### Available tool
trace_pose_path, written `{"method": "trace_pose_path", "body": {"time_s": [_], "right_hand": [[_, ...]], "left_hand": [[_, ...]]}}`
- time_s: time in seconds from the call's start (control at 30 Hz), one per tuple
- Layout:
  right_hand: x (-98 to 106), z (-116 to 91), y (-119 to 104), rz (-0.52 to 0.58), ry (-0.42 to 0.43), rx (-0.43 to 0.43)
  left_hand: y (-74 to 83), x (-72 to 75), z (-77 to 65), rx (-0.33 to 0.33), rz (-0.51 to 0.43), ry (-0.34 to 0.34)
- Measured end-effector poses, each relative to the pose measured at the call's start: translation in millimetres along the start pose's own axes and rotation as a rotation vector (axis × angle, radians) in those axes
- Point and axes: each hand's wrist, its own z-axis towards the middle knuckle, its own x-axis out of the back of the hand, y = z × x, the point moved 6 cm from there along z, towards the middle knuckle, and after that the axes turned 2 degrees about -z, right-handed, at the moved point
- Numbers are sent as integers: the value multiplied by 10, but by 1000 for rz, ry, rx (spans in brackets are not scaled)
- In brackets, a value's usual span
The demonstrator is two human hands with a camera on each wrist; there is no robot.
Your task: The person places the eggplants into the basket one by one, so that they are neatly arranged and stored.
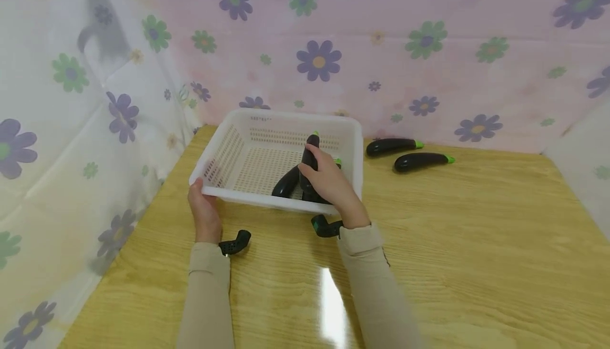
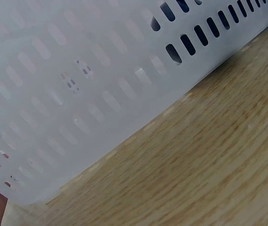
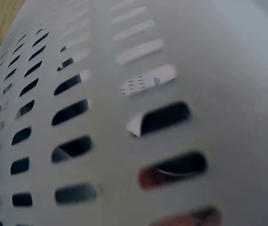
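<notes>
A white plastic basket (image 1: 286, 203) with slotted walls stands on the table. My left hand (image 1: 204, 214) holds its front left corner, thumb over the rim and the other fingers mostly hidden. Inside the basket, toward its right end, my right hand (image 1: 331, 179) grips a dark eggplant (image 1: 312, 141), its green stem end pointing away from me. Another eggplant (image 1: 286, 182) lies beside it on the left, and more dark eggplant shows beneath the hand, partly covered. In the right wrist view the basket wall (image 3: 237, 117) fills the picture, with dark shapes behind its slots.
Right of the basket, two eggplants lie on the wooden table (image 1: 476, 243), one eggplant (image 1: 391, 146) farther back and the other eggplant (image 1: 421, 161) nearer. A flowered cloth (image 1: 362, 89) hangs behind the table and along its left side.
</notes>
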Motion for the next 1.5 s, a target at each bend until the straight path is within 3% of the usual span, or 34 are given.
{"method": "trace_pose_path", "body": {"time_s": [0.27,0.43,0.93,1.5], "right_hand": [[-79,10,-3,-119,-43,-21],[-54,36,10,-165,-16,-22],[-103,77,59,-222,-95,-94],[-122,84,65,-288,-77,-106]], "left_hand": [[-18,-42,-3,-7,15,-29],[-13,-51,5,-9,8,-36],[0,-47,17,-13,8,-34],[24,-24,18,-32,18,-28]]}}
